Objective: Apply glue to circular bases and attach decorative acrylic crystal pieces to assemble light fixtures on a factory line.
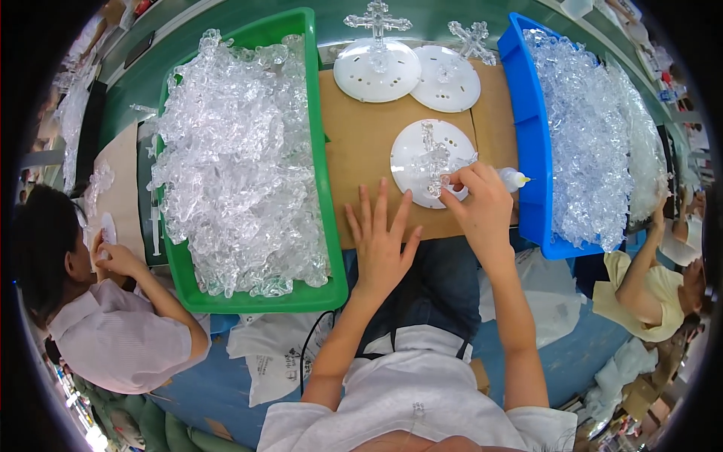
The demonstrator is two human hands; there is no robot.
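**Glue bottle over a white disc**

The board [361, 151] of brown card lies across the person's lap and serves as the worktop. Near its middle, toward its right edge, lies a white round disc [422, 154] with a clear plastic figure [434, 162] lying on it.

The right hand [482, 203] sits at the disc's lower right rim, fingers closed around a small glue bottle [512, 178] whose yellow tip points right, toward the blue tray; thumb and forefinger pinch down at the clear figure (whether they actually touch it, I cannot tell).

The left hand [380, 241] lies flat on the board's near edge, below and left of the disc, fingers spread apart and holding nothing.

At the board's far edge stand two more white discs, each bearing an upright clear cross: the left cross [378, 22] and the right cross [472, 39].

Left of the board a green tray [320, 173] is heaped with clear plastic pieces [233, 166]. Right of the board a blue tray [531, 143] holds a similar heap [587, 135].

Beyond the green tray a seated person [113, 324] bends over a small white piece; beyond the blue tray another person [648, 286] sits.
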